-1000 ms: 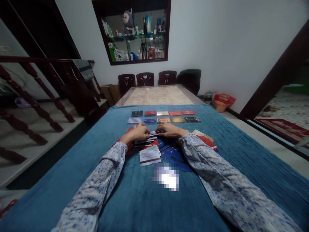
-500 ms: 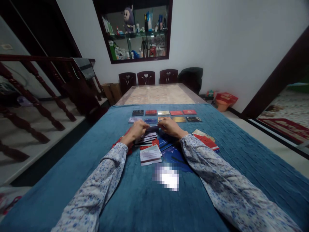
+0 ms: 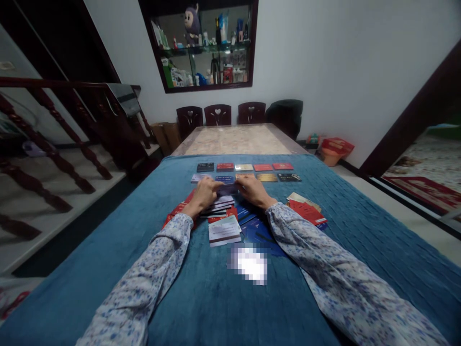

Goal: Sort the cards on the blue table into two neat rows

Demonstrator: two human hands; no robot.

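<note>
Pinching a thin card [image 3: 228,188] between both hands, I have the fingers and thumb of my left hand [image 3: 206,193] closed on one end and those of my right hand [image 3: 251,188] closed on the other; whether it is one card or a few pressed together, I cannot tell. It sits over the middle of the table [image 3: 237,138], just above the blue cloth [image 3: 216,302] spread across the near part. I judge it light, stiff plastic, springy if bent and a little slippery on its faces, hardly fragile, so the opposite ends are the best place to take hold, with the fingertips kept off the flat. Just under my hands lies an overlapping fan of striped white cards [image 3: 220,207], with a pale card [image 3: 224,231] nearer the table's near edge. Blue cards [image 3: 257,231] spread beside it, partly beneath my right sleeve [image 3: 317,250], and red cards [image 3: 180,210] lie by my left wrist. Toward the right edge rests another pile, red on top [image 3: 306,211]. Beyond my fingers, two rows run crosswise: a nearer row [image 3: 267,178], partly hidden by my hands, and a farther row [image 3: 244,167] toward the cloth's far edge. Dark chairs [image 3: 218,116] stand past the table's far edge.
</note>
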